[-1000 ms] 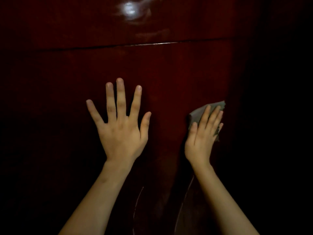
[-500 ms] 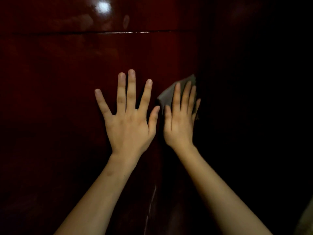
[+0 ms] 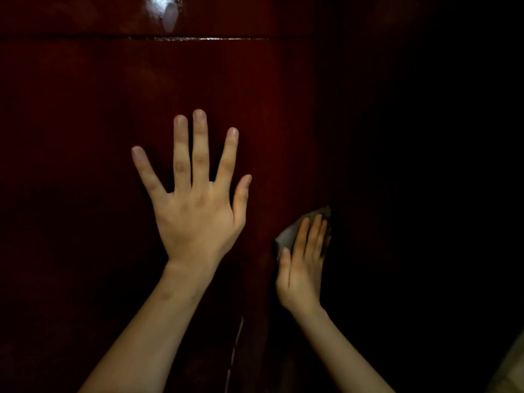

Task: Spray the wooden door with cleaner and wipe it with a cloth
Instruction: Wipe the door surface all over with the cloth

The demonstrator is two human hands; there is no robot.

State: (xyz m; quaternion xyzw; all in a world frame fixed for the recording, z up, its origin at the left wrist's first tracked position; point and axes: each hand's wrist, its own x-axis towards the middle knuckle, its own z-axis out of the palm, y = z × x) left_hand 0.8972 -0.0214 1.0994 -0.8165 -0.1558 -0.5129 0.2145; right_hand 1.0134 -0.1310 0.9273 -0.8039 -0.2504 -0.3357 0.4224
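Note:
The dark red, glossy wooden door (image 3: 85,109) fills the view, with a horizontal panel groove near the top. My left hand (image 3: 195,205) lies flat on it, fingers spread, holding nothing. To its lower right my right hand (image 3: 302,262) presses a small grey cloth (image 3: 289,234) flat against the door; only the cloth's upper left part shows past my fingers. No spray bottle is in view.
A bright light reflection (image 3: 163,4) sits on the door's upper panel. The right side of the view is in deep shadow. A pale surface (image 3: 513,364) shows at the bottom right corner.
My right hand with the cloth slid up and left beside my left hand, then down and right again to below it. My left hand stayed flat on the door.

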